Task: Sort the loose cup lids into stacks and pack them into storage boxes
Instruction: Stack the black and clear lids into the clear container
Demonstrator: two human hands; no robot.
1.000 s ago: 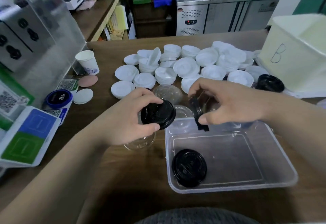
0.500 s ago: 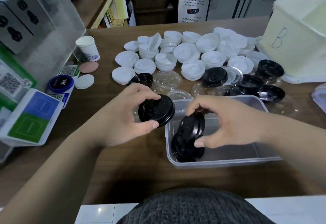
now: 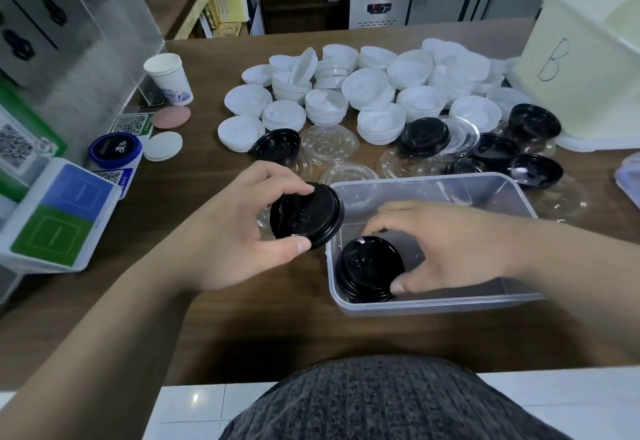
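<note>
1. L. hand (image 3: 239,231): a black lid (image 3: 306,214) is gripped by its rim, with fingers (image 3: 277,176) laid on the far edge & the thumb pressed to the near edge. The lid is held tilted above the table (image 3: 173,301), just beside the far-left corner of the clear box (image 3: 433,305).
2. R. hand (image 3: 446,249): it is reached into the clear box. The fingers are curled over the far side of a lid stack (image 3: 369,268) & the thumb is set against its near side, so the stack is gripped.
3. Lid stack: black, seated on the box floor in the near-left corner, close to the box wall.
4. Clear box: rectangular, see-through, placed on the table directly in front of the person.
5. White lids (image 3: 367,87): many are gathered in low stacks across the far middle of the table, approx. side by side; one is propped on edge.
6. Clear lids (image 3: 327,141): laid flat betw. the white lids & the box, some overlapping.
7. Loose black lids (image 3: 424,136): scattered among the clear lids, most toward the right.
8. White bin (image 3: 581,68): marked "B", set at the far right.
9. Paper cup (image 3: 169,79): upright, far left.
</note>
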